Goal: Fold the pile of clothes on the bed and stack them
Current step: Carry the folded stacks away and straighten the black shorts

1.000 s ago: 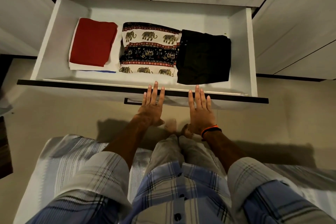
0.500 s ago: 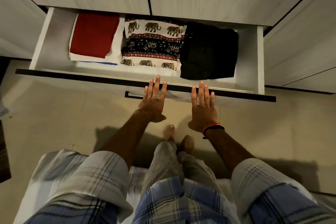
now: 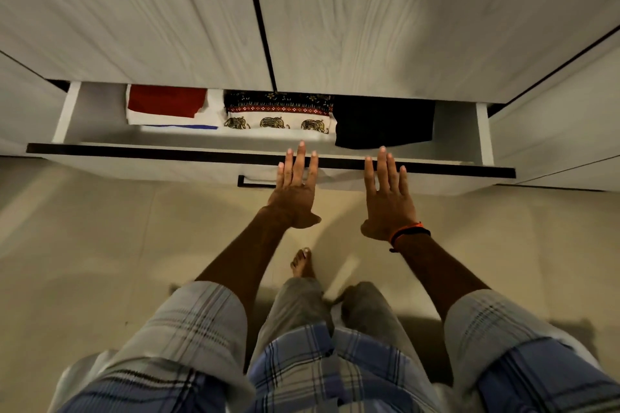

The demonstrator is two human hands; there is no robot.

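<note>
At mid-frame, the left hand (image 3: 295,191) and the right hand (image 3: 387,193) lie flat, fingers straight, pressing the drawer front (image 3: 167,157) and grasping nothing. Folding looks finished; this step is putting away, so next comes an even push. Beyond the fingertips, the folded clothes (image 3: 278,112) sit inside the half-shut drawer, apart from them.

A: Drawer (image 3: 100,131) is showing white w/ a black top edge. Clothes?
B: Red folded top (image 3: 166,104) is lying on white; elephant-print piece (image 3: 278,116) is showing black, cream, gold & red; black garment (image 3: 382,126).
A: Wristband (image 3: 407,233)?
B: Orange & black.
</note>
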